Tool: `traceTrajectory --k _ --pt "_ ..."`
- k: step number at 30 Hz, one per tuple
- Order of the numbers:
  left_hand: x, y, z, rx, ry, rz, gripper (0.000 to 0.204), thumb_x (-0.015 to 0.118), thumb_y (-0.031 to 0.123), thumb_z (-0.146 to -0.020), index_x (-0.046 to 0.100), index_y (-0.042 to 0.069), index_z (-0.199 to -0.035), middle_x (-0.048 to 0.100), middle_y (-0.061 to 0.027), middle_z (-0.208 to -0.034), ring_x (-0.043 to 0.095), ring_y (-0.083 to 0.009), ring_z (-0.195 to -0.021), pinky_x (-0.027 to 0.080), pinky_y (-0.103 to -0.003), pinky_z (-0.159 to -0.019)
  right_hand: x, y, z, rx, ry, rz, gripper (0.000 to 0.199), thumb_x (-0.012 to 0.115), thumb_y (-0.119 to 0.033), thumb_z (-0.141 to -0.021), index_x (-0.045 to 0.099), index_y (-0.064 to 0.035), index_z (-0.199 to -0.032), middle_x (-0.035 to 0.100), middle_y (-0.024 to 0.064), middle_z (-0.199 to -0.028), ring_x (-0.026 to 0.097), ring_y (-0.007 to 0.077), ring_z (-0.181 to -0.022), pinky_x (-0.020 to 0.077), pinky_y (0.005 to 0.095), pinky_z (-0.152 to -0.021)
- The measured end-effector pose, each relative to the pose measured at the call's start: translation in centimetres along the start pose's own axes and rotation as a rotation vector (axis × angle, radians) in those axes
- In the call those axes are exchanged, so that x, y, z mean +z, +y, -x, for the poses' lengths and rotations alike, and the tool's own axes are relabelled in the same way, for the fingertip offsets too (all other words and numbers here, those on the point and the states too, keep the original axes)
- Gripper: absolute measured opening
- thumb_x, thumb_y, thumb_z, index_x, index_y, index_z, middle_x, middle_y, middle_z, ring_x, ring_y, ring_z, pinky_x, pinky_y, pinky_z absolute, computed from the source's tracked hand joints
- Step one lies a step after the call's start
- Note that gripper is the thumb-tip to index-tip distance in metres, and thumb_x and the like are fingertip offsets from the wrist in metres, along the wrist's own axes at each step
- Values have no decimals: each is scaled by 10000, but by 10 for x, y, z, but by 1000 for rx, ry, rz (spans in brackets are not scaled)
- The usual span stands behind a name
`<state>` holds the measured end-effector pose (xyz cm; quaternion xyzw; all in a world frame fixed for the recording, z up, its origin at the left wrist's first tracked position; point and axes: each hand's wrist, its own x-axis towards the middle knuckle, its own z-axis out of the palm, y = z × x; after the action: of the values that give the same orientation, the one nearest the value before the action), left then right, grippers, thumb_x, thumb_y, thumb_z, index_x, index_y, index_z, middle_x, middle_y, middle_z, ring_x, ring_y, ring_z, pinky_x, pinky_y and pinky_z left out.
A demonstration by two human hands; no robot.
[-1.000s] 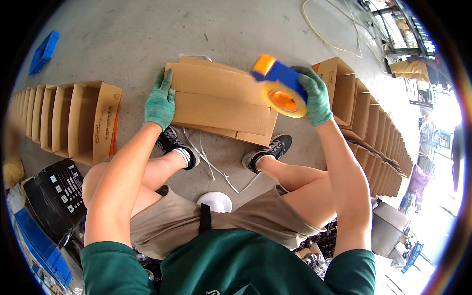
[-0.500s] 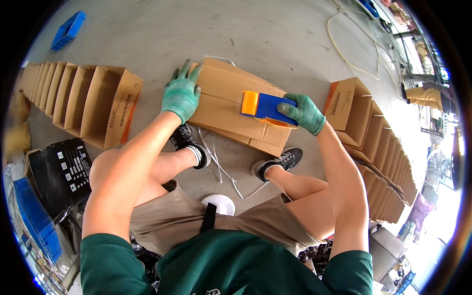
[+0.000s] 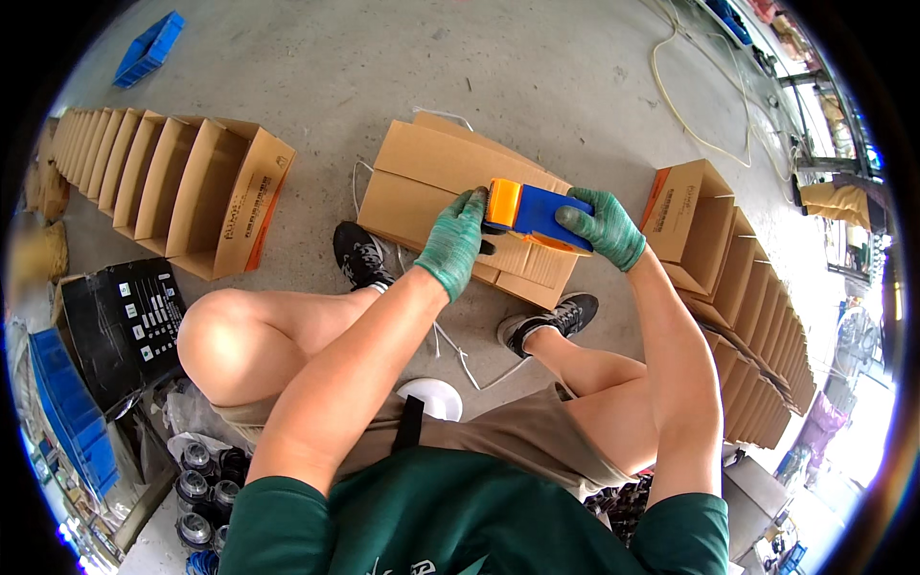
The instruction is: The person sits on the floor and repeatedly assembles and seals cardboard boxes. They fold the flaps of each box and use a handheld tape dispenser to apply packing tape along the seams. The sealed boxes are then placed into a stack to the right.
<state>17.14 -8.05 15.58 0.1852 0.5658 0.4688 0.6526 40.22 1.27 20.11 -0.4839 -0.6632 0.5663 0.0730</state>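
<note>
My right hand, in a green glove, grips a blue and orange tape dispenser by its blue body, thumb on top. Around the dispenser's orange front end close the fingers of my left hand, gloved as well; whether they pinch a tape end cannot be made out. Both hands are above a flat brown cardboard carton, which lies slanted on the floor in front of my feet. Part of its near side is hidden under my left hand and the dispenser.
A row of open cartons stands at the left, another at the right. A blue crate lies far left, a black box near left. White cord trails between my shoes; a pale hose curls at far right.
My left hand has moved right, from the carton's left edge to the front of the tape dispenser, its spread fingers now closed. The right hand still holds the dispenser, nearly in the same place.
</note>
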Motion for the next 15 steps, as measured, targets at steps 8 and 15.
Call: traceTrajectory --k 8,15 --pt "-90 3 -63 659 552 -837 322 478 286 -1044 614 -1 -993 667 -184 -924 616 -377 -803 489 -467 -745 7 -43 -8 53 -72 107 476 770 -439 -852 652 9 -959 573 3 -743 513 77 -681 463 282 -618" --pt "-167 51 -77 175 357 -78 276 403 263 -1086 573 55 -1022 654 -72 -915 666 -177 -761 587 -348 -647 28 -60 -22 138 -18 184 416 780 -404 -855 658 -16 -941 613 14 -756 566 93 -686 502 286 -634"
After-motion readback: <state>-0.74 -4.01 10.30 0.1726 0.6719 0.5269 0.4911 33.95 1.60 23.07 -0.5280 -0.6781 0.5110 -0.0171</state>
